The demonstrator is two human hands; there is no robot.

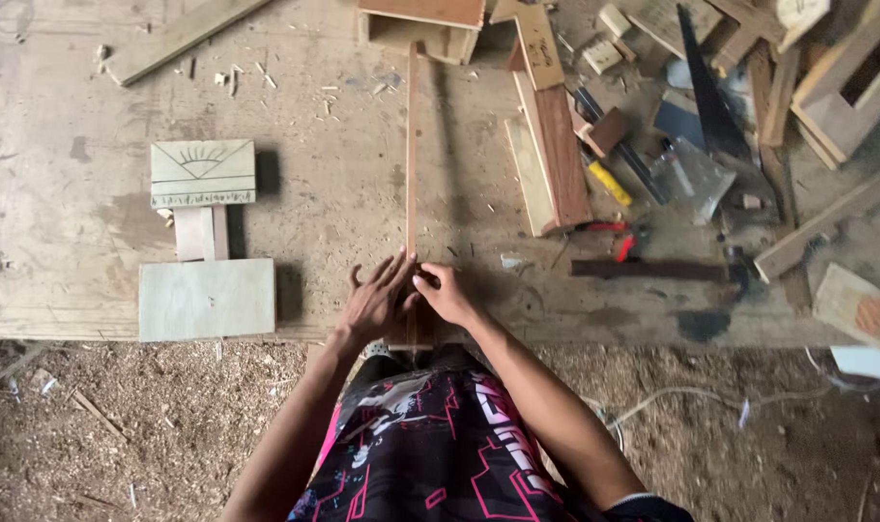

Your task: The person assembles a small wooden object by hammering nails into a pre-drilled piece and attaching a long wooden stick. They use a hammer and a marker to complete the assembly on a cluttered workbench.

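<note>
At the far left of the wooden surface (63,251) sit a carved panel with a sunburst pattern (202,173) and, nearer the edge, a plain pale board (206,299), with a short upright block between them; these lie well apart from the hands and seem out of harm's way unless an elbow swings wide. In the middle, a long thin wooden strip (411,145) stands on its narrow edge and runs from a small open wooden box (420,27) at the far side back to the near edge. The left hand (377,300) lies half-open with fingers spread against the strip's near end, and the right hand (447,293) curls closed around it from the other side. Balanced on so thin an edge, the strip could tip or bow sideways if the two hands press unevenly, and splinters look likely. To the right, the stacked planks (551,155), a yellow-handled tool (609,183) and a dark handsaw blade (712,101) crowd close; a slipping right hand could knock into them.
</note>
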